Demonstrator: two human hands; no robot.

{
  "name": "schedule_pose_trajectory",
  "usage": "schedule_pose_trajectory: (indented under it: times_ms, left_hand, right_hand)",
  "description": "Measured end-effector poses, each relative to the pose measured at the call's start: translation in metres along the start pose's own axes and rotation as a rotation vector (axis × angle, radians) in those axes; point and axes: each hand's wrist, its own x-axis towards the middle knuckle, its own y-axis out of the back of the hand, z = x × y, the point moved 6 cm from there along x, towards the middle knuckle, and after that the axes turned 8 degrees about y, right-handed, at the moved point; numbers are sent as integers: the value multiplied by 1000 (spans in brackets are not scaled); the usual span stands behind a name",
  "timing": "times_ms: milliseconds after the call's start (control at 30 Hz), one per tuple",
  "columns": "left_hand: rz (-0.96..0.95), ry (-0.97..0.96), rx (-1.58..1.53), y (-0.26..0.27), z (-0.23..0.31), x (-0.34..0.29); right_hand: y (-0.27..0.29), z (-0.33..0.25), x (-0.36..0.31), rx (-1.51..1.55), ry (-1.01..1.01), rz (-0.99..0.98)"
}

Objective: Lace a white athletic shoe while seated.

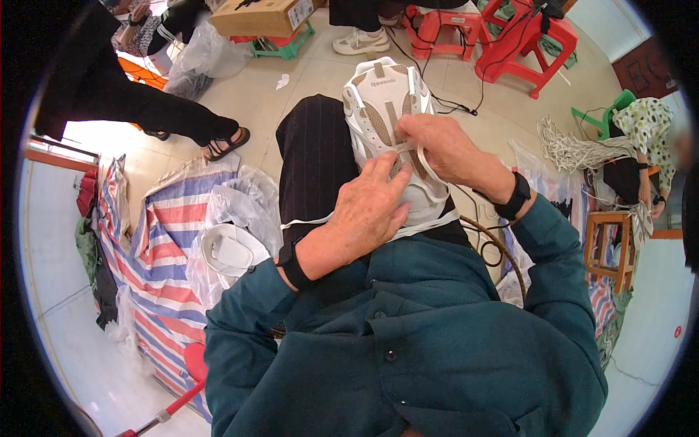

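Observation:
A white and beige sneaker [381,98] rests on my lap, its tongue end pointing away from me. White shoelace [437,178] threads through its lower eyelets, and loose ends trail across my thighs. My right hand [448,149] is closed on the lace over the shoe's middle, thumb and fingers pinched together. My left hand [368,207] lies against the shoe's near left side, fingertips pressed at the lacing; whether lace is between them is hidden.
Striped plastic sheeting [167,240] covers the floor at left, with a white shoe [227,250] in clear plastic. Red stools [528,44] and cables stand ahead. A bundle of white laces [575,146] hangs at right beside a person and a wooden stool [610,247]. Another person's leg [175,109] extends from the left.

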Motion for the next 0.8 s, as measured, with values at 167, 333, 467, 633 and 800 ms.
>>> schedule_pose_trajectory:
  times_ms: [167,333,467,633,800]
  left_hand:
    - [-27,18,1,0,0,2]
    - [23,23,-328,17,-21,8]
    - [139,139,-453,31,-54,19]
    - [203,61,-367,27,-56,40]
    - [251,113,-324,21,-51,45]
  right_hand:
    - [-5,-6,2,35,11,50]
    - [1,2,-10,68,-135,194]
    - [10,6,-22,-1,-147,270]
    - [6,1,-18,-77,-96,232]
    - [0,-3,-14,-91,-117,185]
